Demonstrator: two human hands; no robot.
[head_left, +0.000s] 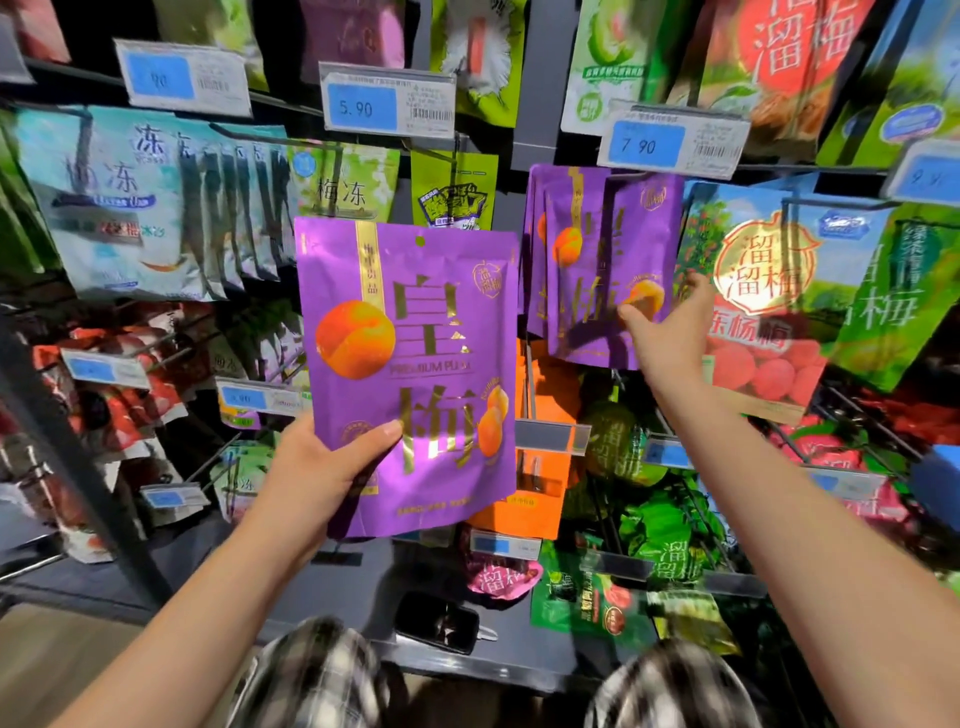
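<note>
Up on the rack (537, 104), right of centre, the hanging bags (597, 270) dangle with their long axis vertical. My right grip (670, 332) is nearer, thumb on the front one's face, but I cannot tell if it has clamped. My left grip (317, 467) is clamped on the loose bag (415, 364), upright just left of them.

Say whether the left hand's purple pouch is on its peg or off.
Off. The left hand holds the purple pouch free, in front of the hanging pouches.
</note>
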